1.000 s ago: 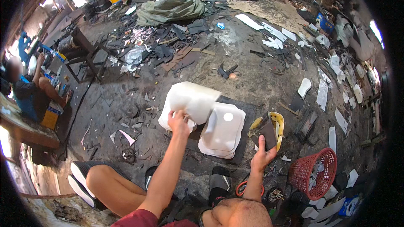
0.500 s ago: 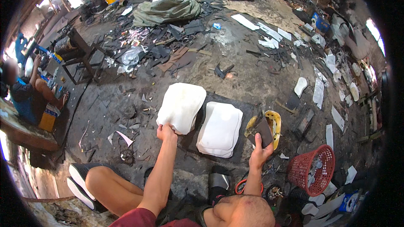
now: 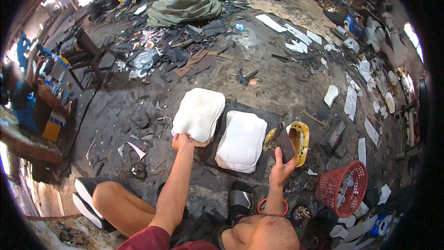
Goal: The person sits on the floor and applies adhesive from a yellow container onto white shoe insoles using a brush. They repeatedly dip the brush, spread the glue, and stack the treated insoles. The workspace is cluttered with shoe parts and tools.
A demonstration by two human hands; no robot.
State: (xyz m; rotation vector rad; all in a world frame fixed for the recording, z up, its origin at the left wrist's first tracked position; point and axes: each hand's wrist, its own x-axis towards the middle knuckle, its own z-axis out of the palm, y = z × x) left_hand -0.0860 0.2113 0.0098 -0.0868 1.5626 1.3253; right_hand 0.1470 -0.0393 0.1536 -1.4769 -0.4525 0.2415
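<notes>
Littered floor: left hand (image 3: 181, 140) fingers clamp the sheet stack (image 3: 200, 113), now slid left off the mat (image 3: 273, 121); right hand (image 3: 281, 170) grips a dark pad (image 3: 285, 146)

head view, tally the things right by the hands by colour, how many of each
White: 2, the stack of white sheets gripped by the left hand and the second white sheet stack beside it.
Yellow: 1, the yellow bowl.
Dark: 1, the dark flat scraper in the right hand.
Red: 1, the red plastic basket.
Total: 5
</notes>
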